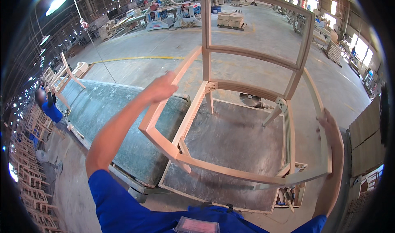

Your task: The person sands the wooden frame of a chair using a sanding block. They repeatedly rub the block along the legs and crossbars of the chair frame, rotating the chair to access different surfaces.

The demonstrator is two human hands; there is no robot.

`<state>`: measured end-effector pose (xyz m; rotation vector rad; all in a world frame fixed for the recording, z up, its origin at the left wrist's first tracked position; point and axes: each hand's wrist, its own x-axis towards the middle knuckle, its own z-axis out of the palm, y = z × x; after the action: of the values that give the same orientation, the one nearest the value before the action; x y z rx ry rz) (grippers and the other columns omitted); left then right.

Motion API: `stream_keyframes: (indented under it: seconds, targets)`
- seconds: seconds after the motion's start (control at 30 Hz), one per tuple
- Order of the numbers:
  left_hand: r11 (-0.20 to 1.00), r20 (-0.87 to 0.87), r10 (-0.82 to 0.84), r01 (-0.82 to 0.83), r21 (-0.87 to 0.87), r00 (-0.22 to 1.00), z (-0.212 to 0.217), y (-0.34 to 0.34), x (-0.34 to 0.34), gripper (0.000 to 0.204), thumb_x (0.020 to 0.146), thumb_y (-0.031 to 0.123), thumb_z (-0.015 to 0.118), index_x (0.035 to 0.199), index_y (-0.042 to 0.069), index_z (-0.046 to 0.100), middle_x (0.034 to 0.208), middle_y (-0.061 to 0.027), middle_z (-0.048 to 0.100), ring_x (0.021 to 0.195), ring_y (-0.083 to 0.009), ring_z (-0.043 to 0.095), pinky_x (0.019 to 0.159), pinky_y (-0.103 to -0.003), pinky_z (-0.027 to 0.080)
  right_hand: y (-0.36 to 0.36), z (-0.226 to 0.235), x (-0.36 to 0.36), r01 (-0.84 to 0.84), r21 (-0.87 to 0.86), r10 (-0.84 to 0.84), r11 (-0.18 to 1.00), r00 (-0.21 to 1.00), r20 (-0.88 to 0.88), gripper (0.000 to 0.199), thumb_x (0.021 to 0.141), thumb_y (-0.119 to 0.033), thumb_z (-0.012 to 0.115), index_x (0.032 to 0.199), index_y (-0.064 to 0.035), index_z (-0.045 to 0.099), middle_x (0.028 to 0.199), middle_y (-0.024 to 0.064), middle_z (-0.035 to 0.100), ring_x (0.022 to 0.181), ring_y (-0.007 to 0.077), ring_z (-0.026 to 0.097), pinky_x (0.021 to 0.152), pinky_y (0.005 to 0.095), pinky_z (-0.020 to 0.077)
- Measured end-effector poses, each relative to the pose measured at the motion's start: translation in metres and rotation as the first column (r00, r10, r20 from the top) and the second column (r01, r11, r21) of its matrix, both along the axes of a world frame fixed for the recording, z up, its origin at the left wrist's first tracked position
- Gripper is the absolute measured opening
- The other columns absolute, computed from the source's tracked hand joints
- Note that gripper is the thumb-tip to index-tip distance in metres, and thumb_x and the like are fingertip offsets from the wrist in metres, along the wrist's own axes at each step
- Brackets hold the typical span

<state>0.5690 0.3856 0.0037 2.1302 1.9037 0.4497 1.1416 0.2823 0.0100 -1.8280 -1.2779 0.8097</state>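
Note:
An unfinished wooden armchair frame (230, 171) stands upright before me on a low, dark-topped work table (230, 138). Its open rectangular back (255, 54) is on the far side, and the seat is only bare rails. My left hand (162, 87) is closed over the left armrest, fingers wrapped round the wood. On the other side, my right hand (330, 128) grips the right armrest from outside, with its fingertips showing at the inner edge. Pale corner blocks join the rails at the back corners.
A long table with a worn greenish top (119, 109) adjoins on the left; a co-worker (51, 107) in blue stands at its far end near another chair frame (63, 78). A tool box (302, 192) sits at the table's near right corner. Stacked boards (366, 130) stand right.

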Motion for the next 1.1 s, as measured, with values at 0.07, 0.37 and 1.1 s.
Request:
stream_keyframes:
  seconds: [0.07,0.37,1.1]
  targets:
    - [1.0,0.057,0.012,-0.012,0.005,0.998,0.005,-0.031,0.006,0.047,0.091,0.026,0.059,0.127,-0.002,0.046,0.105,-0.0315,0.065,0.102,-0.0468,0.064,0.088,-0.052,0.048,-0.045,0.002,0.006,0.024,0.048,-0.038,0.999,0.941,0.336,0.062,0.093,-0.018,0.062,0.15,-0.0053,0.044,0.102,0.0086,0.062,0.085,0.0191,0.059,0.073,0.0329,0.0507]
    - [0.988,-0.374,0.063,-0.112,-0.11,0.925,0.049,-0.08,0.021,0.056,0.087,0.017,0.056,0.138,-0.003,0.044,0.074,-0.0241,0.067,0.078,-0.0457,0.067,0.076,-0.053,0.052,-0.07,0.005,-0.006,-0.1,0.101,-0.01,0.99,0.661,0.751,0.055,0.09,-0.012,0.066,0.14,0.0043,0.051,0.122,0.026,0.065,0.115,0.0405,0.061,0.1,0.0432,0.0451]
    - [0.974,0.269,0.058,0.006,-0.228,0.961,0.013,0.142,0.046,0.034,0.09,0.018,0.064,0.121,0.002,0.062,0.08,-0.0078,0.059,0.058,-0.019,0.059,0.048,-0.037,0.051,0.118,0.008,0.012,-0.003,0.057,-0.031,0.998,0.807,0.589,0.066,0.092,-0.021,0.065,0.152,-0.007,0.041,0.096,0.0222,0.069,0.072,0.0272,0.067,0.076,0.0428,0.055]
